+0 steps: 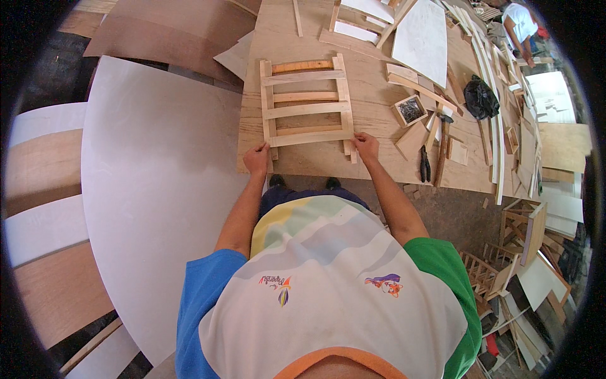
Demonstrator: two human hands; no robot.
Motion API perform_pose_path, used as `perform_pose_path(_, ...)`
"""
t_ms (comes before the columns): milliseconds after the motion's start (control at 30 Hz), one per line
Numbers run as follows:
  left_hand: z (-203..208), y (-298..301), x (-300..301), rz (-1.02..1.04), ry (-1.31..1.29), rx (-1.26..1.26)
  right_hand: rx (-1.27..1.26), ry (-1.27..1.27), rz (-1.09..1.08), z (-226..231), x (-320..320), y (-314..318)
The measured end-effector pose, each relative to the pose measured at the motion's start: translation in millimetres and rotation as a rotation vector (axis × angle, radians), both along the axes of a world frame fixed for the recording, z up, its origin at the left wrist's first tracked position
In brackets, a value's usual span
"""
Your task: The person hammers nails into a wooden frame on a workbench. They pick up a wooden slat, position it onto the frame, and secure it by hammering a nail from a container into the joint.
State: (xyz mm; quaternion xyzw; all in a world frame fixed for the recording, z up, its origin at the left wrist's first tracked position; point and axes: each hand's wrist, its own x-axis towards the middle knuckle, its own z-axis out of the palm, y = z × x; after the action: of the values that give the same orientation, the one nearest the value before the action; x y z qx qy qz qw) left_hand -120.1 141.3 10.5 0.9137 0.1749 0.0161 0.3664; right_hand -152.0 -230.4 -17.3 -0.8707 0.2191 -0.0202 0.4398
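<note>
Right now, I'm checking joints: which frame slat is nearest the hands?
The front slat, its ends beside the left hand and right hand; the others lie farther back.

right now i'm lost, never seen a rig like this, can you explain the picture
There is no machine here, just a person working bare-handed. The single picture comes from a wide fisheye camera on the head, looking down, so straight edges bend and the wearer's own shirt fills the lower middle. The left hand grips a slatted wooden frame by its near left corner, and the right hand its near right corner. The frame is at the near edge of a plywood table; to its right lie black-handled pliers, a small open box of dark bits and a black bag.
</note>
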Motion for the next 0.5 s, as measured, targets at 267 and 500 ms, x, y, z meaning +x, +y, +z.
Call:
perform_pose_path(267,1,0,-1,0.005,0.018,0.049,0.023,0.044,-0.02,15,-1,7)
perform_pose_path(500,1,-2,-2,0.014,0.002,0.021,-0.05,0.025,-0.01,16,-2,5)
